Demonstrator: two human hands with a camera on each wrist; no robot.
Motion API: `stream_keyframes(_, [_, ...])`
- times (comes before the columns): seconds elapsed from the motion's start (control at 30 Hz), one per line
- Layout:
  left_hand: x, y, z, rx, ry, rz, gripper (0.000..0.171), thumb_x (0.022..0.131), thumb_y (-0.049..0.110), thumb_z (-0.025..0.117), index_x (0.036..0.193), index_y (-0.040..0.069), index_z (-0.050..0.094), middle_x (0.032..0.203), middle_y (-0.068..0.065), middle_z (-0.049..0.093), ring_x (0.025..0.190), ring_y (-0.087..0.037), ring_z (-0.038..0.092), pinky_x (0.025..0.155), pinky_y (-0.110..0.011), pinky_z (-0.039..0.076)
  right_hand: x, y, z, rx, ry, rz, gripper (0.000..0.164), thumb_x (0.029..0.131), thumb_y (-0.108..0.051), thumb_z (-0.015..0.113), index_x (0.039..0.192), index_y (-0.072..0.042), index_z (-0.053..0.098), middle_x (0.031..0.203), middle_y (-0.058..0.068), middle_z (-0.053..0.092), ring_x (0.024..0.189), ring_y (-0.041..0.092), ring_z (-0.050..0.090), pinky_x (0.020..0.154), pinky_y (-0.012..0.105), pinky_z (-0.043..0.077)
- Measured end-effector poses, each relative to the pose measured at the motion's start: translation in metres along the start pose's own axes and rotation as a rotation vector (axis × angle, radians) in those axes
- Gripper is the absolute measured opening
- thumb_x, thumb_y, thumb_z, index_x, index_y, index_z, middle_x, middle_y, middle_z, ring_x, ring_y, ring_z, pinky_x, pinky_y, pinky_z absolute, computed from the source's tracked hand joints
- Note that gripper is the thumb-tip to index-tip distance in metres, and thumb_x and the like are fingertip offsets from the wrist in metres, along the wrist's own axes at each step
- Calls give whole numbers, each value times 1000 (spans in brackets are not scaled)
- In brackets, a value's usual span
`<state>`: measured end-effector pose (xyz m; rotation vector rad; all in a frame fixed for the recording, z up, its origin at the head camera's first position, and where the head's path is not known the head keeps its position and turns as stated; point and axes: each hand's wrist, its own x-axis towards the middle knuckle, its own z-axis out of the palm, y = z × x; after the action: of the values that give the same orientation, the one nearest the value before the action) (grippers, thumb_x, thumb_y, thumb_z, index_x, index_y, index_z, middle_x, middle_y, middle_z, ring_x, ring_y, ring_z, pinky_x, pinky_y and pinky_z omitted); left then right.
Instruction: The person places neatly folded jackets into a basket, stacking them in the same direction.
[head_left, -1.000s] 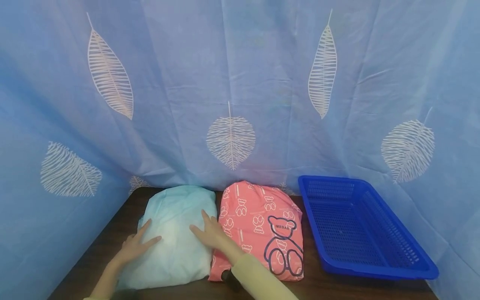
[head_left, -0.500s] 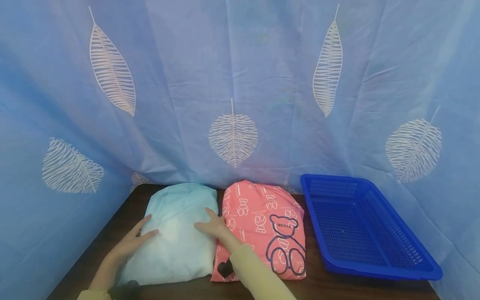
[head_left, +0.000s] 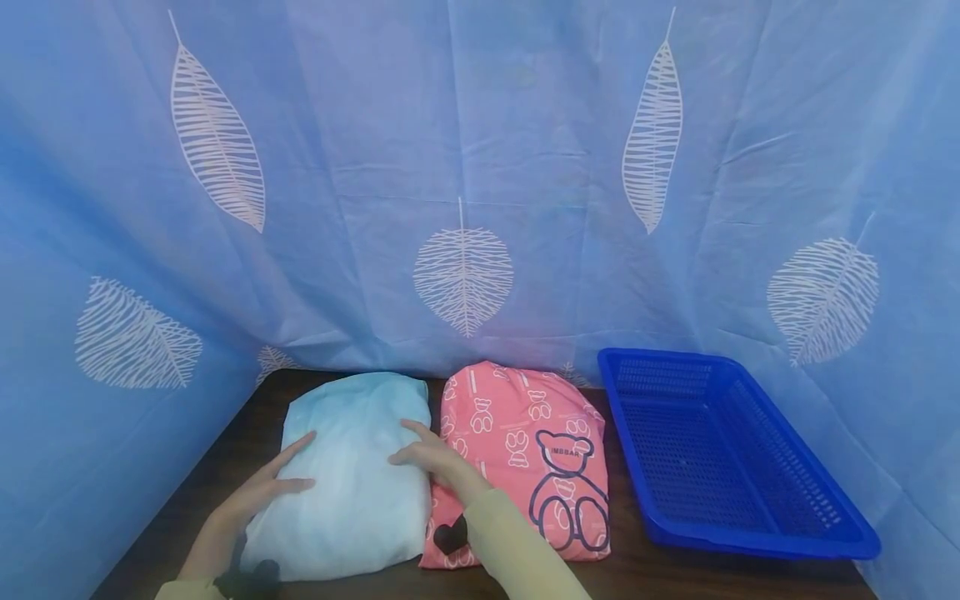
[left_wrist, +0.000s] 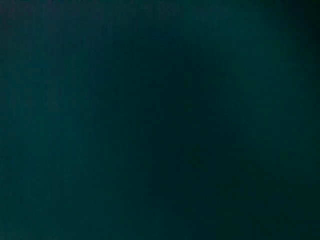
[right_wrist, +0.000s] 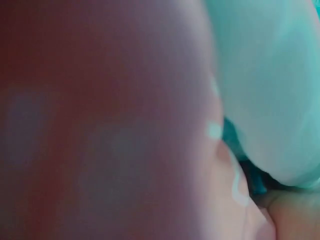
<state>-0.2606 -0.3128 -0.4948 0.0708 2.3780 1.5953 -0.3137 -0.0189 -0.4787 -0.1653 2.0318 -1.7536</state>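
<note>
A soft, bulging bundle of light blue-to-white cloth [head_left: 345,500] lies on the left of the dark table; whether it is a bag or a folded garment I cannot tell. My left hand [head_left: 258,496] rests against its left side, thumb and forefinger stretched over the top. On its right side, my right hand [head_left: 435,458] touches the edge with thumb and forefinger spread. The other fingers of both hands are largely hidden. In the right wrist view the blue-white cloth [right_wrist: 270,75] bulges close by, beside blurred pink cloth [right_wrist: 100,150]. The left wrist view is almost black.
Right beside the blue-white bundle lies a pink cloth bundle [head_left: 510,467] printed with bears. A blue plastic basket [head_left: 757,546] with slotted walls stands at the right. Behind hangs a blue curtain [head_left: 555,275] with white leaf prints. The dark wooden table [head_left: 630,575] shows at the front.
Both hands have slid from the top of the blue-white bundle toward its sides. The bundle's surface has smoothed and rounded slightly. The pink bundle and basket stay put.
</note>
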Motion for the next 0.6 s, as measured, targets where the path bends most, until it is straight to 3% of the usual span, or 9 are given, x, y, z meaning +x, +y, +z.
stream_keyframes(0.2, [-7, 8, 1, -61, 33, 109, 83, 91, 10, 66, 157, 11, 15, 162, -21, -2, 145, -48, -8, 103, -77, -2, -5, -1, 0, 23, -41, -12, 79, 80, -4, 75, 148, -27, 42, 155, 17, 24, 140, 40, 24, 110, 61, 27])
stream_keyframes(0.43, [-19, 24, -1, -22, 79, 130, 84, 91, 14, 67, 157, 14, 17, 162, -20, 0, 145, -47, -8, 101, -79, -1, -14, -8, 0, 11, -11, -78, 76, 81, -4, 74, 146, -33, 45, 155, 13, 27, 140, 38, 23, 110, 64, 24])
stream_keyframes(0.6, [-28, 37, -3, -3, 108, 184, 83, 91, 16, 68, 157, 16, 18, 163, -19, 1, 145, -47, -5, 99, -80, 3, -25, -20, -2, -35, 6, -140, 76, 80, -8, 75, 146, -33, 45, 153, 12, 31, 139, 37, 26, 109, 64, 26])
